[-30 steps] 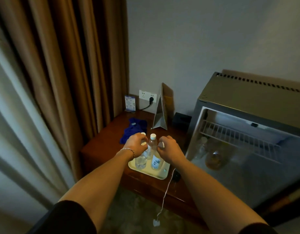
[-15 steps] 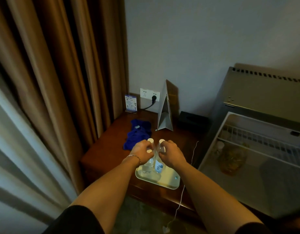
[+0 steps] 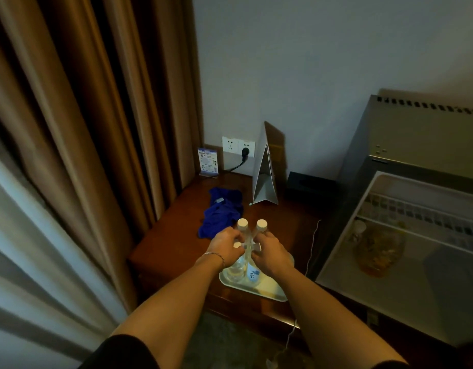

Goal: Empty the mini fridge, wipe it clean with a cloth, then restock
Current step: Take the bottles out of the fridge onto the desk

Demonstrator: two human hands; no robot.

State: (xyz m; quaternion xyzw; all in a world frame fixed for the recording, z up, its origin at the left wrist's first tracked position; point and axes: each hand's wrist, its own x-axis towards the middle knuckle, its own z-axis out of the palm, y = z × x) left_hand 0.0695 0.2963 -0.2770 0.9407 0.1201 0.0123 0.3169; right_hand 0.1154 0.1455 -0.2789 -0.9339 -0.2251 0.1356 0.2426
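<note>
Both hands have slid lower on the bottles as the head view swings left: left hand [image 3: 226, 245] and right hand [image 3: 268, 253] each grip clear bottles [image 3: 247, 235] standing on the tray [image 3: 267, 290] on the desk [image 3: 174, 251], left of the open mini fridge [image 3: 406, 251]. Crowded together, the bottles could knock over if one is lifted carelessly.

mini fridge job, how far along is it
Early emptying stage. Done: water bottles stand on the tray. In hand: left hand and right hand grip them. Left: jar still inside the open mini fridge; blue cloth lies unused; wiping, restocking.
</note>
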